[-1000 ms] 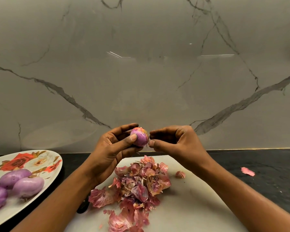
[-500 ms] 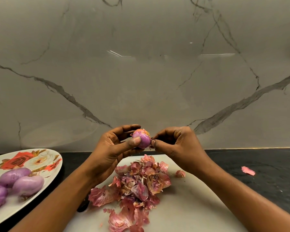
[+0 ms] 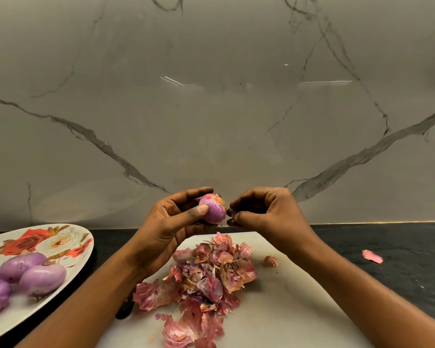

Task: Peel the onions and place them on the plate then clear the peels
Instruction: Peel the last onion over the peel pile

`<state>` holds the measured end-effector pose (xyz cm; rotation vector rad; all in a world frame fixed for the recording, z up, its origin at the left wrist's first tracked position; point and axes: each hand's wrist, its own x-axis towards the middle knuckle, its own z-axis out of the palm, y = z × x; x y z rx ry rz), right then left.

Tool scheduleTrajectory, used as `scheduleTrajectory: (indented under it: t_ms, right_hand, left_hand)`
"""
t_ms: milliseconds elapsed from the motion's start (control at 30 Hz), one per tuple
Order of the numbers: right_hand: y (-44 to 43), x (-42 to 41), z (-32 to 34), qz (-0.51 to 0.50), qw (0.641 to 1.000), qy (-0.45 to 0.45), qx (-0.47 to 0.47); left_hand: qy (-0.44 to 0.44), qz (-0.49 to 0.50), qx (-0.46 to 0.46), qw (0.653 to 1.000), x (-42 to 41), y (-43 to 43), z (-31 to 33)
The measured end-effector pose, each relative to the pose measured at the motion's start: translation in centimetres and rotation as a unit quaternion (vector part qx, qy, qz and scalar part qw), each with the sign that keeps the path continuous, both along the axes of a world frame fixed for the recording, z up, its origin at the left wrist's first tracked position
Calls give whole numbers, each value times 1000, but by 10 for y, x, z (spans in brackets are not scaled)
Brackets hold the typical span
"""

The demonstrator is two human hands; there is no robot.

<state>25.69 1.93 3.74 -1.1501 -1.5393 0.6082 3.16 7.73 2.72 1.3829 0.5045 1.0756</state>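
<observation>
the onion (image 3: 212,209) is up above the white board (image 3: 286,310), with the left hand (image 3: 171,229) wrapped round it. the right hand (image 3: 266,212) is curled just beside it; i cannot tell if it holds skin. peels (image 3: 206,277) lie piled on the board.

1. No word, label, brand name, number or sign can be read anywhere in the view.
2. The only printed marking is on the plate (image 3: 23,310) at the near left: a pattern of red and white flowers with leaves, and no lettering in it.
</observation>
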Motion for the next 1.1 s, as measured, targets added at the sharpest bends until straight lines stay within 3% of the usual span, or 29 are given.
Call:
scheduleTrajectory:
  t_ms: [233, 667, 1100]
  right_hand:
    - [-1, -2, 3, 40, 998, 47, -34]
    - [0, -4, -3, -19, 996, -80, 25]
    - [-2, -7, -6, -53, 989, -129, 57]
  left_hand:
    - [3, 17, 11, 1000, 0, -1, 1]
    - [32, 39, 43, 998, 1, -2, -1]
    - [47, 47, 56, 996, 3, -4, -1]
